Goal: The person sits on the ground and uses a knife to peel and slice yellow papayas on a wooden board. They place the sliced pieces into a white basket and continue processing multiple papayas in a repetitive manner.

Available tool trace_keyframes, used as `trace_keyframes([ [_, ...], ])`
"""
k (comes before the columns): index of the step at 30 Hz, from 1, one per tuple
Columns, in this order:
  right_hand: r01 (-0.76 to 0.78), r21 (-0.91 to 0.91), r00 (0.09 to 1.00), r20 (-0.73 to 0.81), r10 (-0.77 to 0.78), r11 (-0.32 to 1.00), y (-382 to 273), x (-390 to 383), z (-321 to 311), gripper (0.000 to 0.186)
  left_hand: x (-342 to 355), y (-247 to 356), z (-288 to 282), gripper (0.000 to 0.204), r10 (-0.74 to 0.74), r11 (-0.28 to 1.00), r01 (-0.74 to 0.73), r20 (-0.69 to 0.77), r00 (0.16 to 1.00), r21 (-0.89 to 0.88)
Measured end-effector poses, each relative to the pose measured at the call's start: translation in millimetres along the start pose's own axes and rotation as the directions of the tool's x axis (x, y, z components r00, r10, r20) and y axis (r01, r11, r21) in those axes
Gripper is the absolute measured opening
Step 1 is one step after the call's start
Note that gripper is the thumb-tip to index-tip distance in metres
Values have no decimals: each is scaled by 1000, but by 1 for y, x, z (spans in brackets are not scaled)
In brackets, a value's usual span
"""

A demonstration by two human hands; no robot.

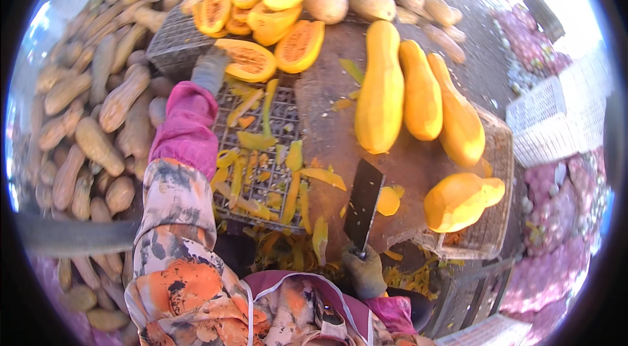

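My left hand (209, 71), in a grey glove, reaches out to the far left and grips the end of a squash half (250, 60), cut face up with seeds showing. Beyond it lie several more orange cut pieces (273, 21) in a pile. Close to my body, my gloved right hand (364, 272) is closed round the handle of a cleaver (364, 202). The broad dark blade points away from me over a brown board (327, 130). A small round squash slice (388, 201) lies just right of the blade.
Three peeled squashes (381, 91) stand side by side on the board's right, with a cut peeled one (458, 202) nearer. Peel strips (258, 140) cover a crate at left. Unpeeled squashes (98, 143) are heaped left and behind. White crates (540, 120) and net sacks (556, 208) stand right.
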State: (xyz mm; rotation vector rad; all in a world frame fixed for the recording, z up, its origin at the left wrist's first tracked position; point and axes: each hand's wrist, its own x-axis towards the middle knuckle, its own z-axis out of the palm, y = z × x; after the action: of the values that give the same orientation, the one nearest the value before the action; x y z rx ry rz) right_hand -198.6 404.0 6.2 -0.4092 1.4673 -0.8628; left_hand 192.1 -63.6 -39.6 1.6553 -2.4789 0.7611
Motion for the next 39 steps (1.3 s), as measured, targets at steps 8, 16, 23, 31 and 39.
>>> trace_keyframes([
  [8, 53, 43, 997, 55, -56, 998, -2, 3, -4, 14, 45, 50, -75, 40, -98, 980, 136, 250, 963, -142],
  [16, 97, 147, 995, -52, -90, 984, -12, -23, -23, 13, 189, 349, -180, 63, 60, 796, 172, 358, 932, -580],
  [23, 88, 356, 996, -49, -76, 930, -9, -39, -48, 12, 166, 370, -170, 63, -119, 853, 332, 471, 874, -402],
  [31, 196, 338, 979, -9, -205, 920, -6, -53, -43, 9, 4, 241, -216, 78, 337, 917, -259, 243, 909, -304],
  [39, 224, 86, 973, -74, -218, 971, -11, -56, -38, 15, -137, 198, -267, 87, 417, 895, -334, 289, 862, -295],
])
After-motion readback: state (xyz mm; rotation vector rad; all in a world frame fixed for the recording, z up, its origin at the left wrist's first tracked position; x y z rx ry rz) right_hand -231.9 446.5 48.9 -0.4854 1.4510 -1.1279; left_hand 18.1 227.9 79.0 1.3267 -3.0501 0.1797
